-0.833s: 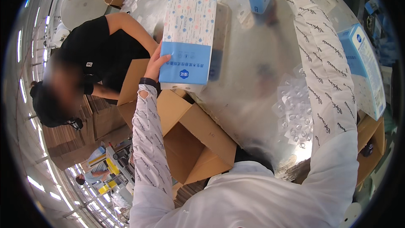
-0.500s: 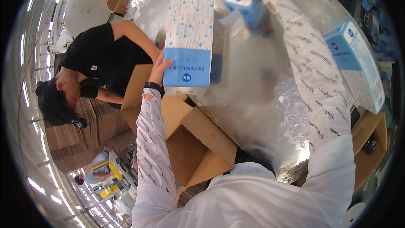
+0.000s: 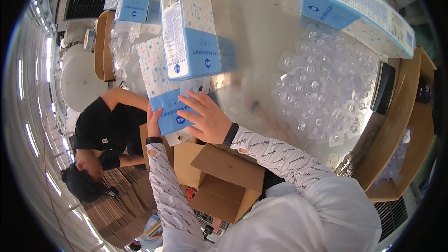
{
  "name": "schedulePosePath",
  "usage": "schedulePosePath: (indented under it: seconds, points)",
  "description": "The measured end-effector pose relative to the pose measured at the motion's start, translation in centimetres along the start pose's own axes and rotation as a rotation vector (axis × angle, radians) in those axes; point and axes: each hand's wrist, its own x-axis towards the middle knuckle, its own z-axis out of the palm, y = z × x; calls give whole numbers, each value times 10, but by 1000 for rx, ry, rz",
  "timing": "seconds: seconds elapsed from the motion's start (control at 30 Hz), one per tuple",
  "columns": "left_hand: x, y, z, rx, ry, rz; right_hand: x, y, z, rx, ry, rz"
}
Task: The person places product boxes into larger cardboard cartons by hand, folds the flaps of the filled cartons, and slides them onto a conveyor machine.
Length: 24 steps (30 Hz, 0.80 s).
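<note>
My left hand (image 3: 153, 122) is closed round the left edge of a tissue pack (image 3: 164, 105), its thumb on the blue band. The pack is white with small pink and blue prints. Over the same pack, my right hand (image 3: 212, 119) spreads its fingers, the tips touching or just above the surface. A small clear adhesive patch (image 3: 195, 85) shows at those fingertips; whether it is stuck down I cannot tell. Just beyond, a second tissue pack (image 3: 198, 51) stands, hiding part of the first one.
Many clear hook patches (image 3: 317, 84) lie spread on the metal table (image 3: 252, 18). Another tissue pack (image 3: 354, 14) stands far right, above a cardboard box (image 3: 396, 126). An open carton (image 3: 224, 191) is before me. A co-worker in black (image 3: 105, 126) bends over at left.
My right hand has come back from a far pack to the pack at my left hand. The view has shifted rightward, bringing more of the clear patches into sight.
</note>
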Motion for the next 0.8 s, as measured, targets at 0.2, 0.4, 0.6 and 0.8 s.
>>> schedulePosePath:
  seconds: [0.2,0.4,0.6,0.8]
  points:
    - [3,2,0,23,11,37,61,18,-21,-256,68,-70]
    - [-2,13,24,28,58,33,123,34,-33,-598,-338,105]
    - [-31,10,32,186,65,123,34,-36,-24,-603,-580,26]
    - [-50,15,28,424,114,196,-8,-40,-43,-492,-710,-126]
